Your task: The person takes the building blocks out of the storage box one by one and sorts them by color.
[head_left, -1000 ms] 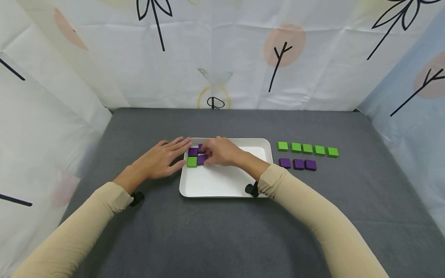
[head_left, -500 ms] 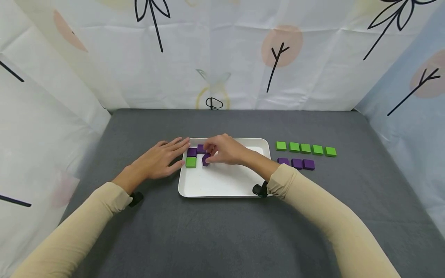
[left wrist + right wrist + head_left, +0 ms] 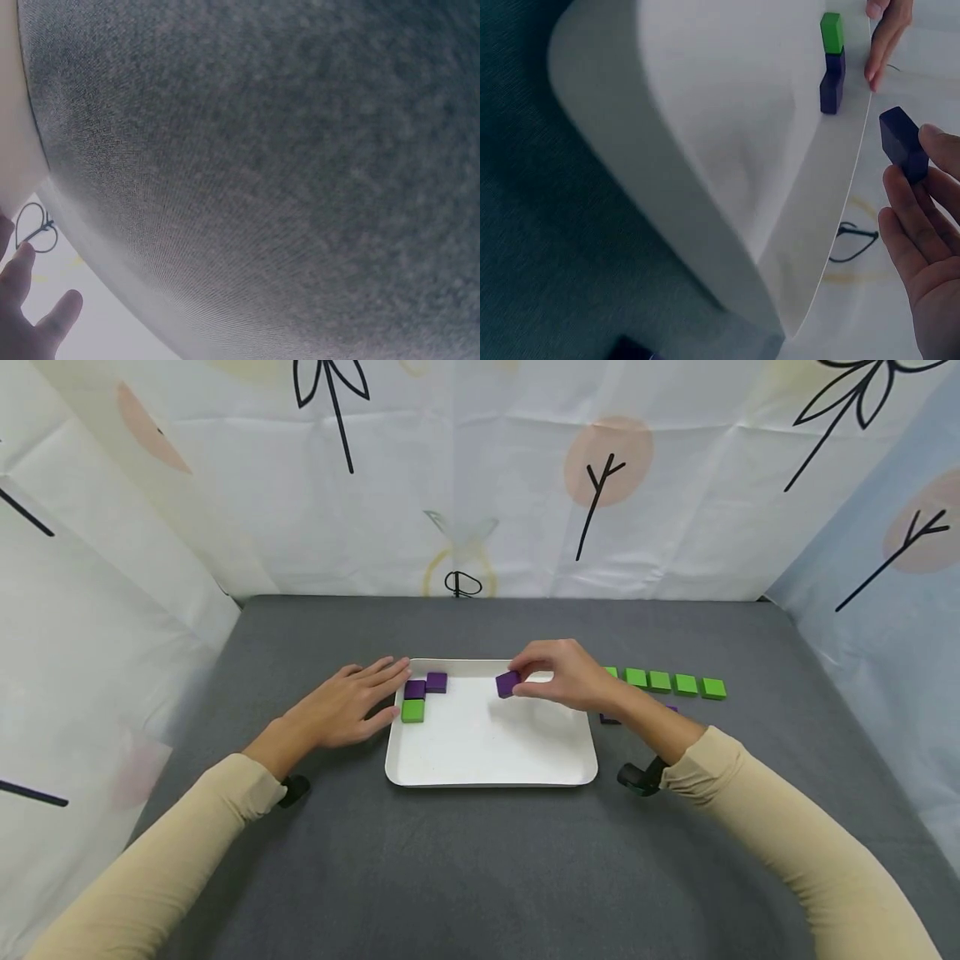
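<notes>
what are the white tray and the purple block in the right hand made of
White tray: probably plastic, smooth finish, judging by its even colour and rounded corners. Purple block: perhaps painted wood or plastic, fairly matt; its flat, plain faces fit either.

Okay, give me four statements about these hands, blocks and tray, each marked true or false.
1. The right hand pinches a purple square block above the white rectangular tray. True.
2. The left hand grips another block. False: it holds nothing and lies at the tray's left edge.
3. One green square block and two purple square blocks lie in the tray. True.
4. No green blocks lie outside the tray. False: a row of green square blocks lies right of it.
</notes>
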The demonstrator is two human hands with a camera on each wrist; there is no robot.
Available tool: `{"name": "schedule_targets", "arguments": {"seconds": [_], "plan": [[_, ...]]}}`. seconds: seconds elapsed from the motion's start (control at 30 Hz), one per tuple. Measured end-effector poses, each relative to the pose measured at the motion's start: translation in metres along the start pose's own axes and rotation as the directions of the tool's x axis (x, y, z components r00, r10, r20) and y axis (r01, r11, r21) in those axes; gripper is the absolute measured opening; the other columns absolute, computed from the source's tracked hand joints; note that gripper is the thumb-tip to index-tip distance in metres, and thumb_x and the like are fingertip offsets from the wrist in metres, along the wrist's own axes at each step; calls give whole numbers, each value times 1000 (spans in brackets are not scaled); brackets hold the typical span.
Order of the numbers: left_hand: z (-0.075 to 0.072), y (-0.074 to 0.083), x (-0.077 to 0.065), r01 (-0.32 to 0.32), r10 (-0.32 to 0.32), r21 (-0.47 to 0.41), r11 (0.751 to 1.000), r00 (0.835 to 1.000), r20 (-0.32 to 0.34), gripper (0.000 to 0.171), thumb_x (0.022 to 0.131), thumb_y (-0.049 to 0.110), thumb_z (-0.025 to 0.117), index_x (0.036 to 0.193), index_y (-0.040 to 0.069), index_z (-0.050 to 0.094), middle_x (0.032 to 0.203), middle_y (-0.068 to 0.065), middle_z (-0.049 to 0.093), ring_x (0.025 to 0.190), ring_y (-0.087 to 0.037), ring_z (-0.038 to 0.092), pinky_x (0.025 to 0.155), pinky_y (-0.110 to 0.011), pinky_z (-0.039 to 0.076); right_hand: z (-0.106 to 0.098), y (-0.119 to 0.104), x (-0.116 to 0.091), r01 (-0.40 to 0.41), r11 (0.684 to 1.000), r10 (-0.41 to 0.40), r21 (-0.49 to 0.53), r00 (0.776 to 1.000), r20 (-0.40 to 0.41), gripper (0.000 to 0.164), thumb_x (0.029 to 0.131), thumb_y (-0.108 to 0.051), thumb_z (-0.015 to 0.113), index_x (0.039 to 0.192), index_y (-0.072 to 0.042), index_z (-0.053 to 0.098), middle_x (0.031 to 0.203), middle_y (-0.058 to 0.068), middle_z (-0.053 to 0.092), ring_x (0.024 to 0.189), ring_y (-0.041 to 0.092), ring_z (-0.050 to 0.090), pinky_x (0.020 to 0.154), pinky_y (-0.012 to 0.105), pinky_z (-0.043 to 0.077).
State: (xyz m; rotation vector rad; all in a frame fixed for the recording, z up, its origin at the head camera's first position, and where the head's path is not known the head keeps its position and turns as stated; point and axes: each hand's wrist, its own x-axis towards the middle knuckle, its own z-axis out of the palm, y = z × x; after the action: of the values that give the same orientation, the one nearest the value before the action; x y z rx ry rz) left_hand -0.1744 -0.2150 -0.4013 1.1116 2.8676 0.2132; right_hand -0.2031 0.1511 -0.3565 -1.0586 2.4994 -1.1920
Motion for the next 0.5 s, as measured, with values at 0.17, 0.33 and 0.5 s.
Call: {"name": "schedule_targets", "arguments": {"seconds": [0.17,0.33,0.5], "plan": [[1,-1,0,-2,2,-5,1000,1000,1,61,105,38,47,155,5,34,162,-12,27,147,-34,28,110,-60,29,-26,13,-30,-54,998,53,-15,996,-70,29,86,-7,78,114,1,72,107,10,70,99,23,70,90,38,54],[1,-3,-1,3,-3,-9,1000,1000,0,62,104,38,47,156,6,33,163,-11,26,148,-34,27,111,-60,29,-49,26,-59,-73,997,69,-23,989,-128,29,87,-6,77,115,1,70,109,12,70,99,21,70,87,17,51],[2,-3,-1,1,-1,-5,1000,1000,4,62,105,39,46,156,7,32,163,-10,25,148,-34,27,110,-59,29,-67,33,-89,-70,997,65,-20,979,-191,31,85,3,76,115,4,69,109,16,69,98,7,67,85,11,48]]}}
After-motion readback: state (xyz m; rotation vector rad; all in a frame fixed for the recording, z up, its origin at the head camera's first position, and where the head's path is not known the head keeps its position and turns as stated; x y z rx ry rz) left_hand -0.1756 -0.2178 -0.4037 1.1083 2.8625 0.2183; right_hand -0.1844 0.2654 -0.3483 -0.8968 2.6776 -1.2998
